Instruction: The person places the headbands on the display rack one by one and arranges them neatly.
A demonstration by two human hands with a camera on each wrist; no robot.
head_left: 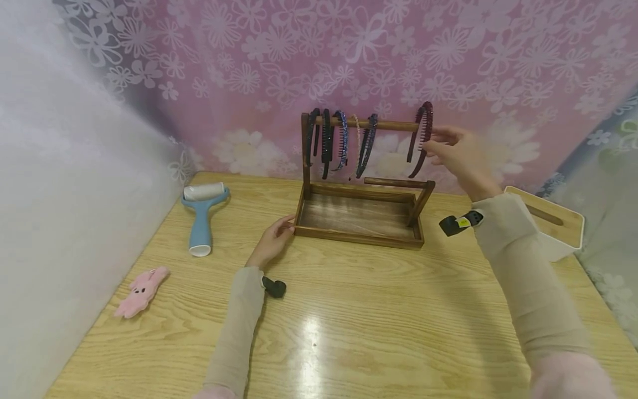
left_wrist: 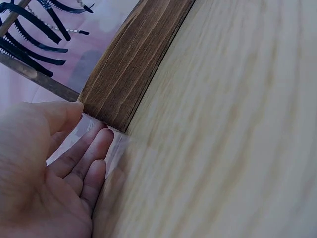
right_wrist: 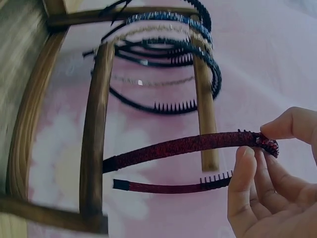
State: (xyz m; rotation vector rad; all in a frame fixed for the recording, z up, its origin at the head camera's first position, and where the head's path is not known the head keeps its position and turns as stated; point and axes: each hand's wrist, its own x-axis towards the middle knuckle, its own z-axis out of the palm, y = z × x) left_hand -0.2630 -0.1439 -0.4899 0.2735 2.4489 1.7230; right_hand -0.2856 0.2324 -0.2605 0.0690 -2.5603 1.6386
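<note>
A dark red glittery headband [head_left: 426, 124] is pinched between the thumb and fingers of my right hand [head_left: 461, 158], at the right end of the stand's upper bar. The right wrist view shows this headband [right_wrist: 183, 146] overlapping the free end of the bar, its teeth facing inward. My left hand [head_left: 273, 239] touches the front left corner of the brown wooden stand [head_left: 356, 239]. Up close, the thumb of that left hand [left_wrist: 54, 168] rests at the corner's edge, with the other fingers loosely bent below. Several dark headbands [head_left: 326, 144] hang toward the bar's left end, including a blue glittery headband [head_left: 343, 141].
The stand has a shallow tray base and a lower short bar [head_left: 394, 182] at right. A blue-handled lint roller [head_left: 201, 221] and a pink plush toy [head_left: 142, 292] lie left on the wooden table [head_left: 374, 321]. A white box with a wooden lid [head_left: 558, 219] stands at right.
</note>
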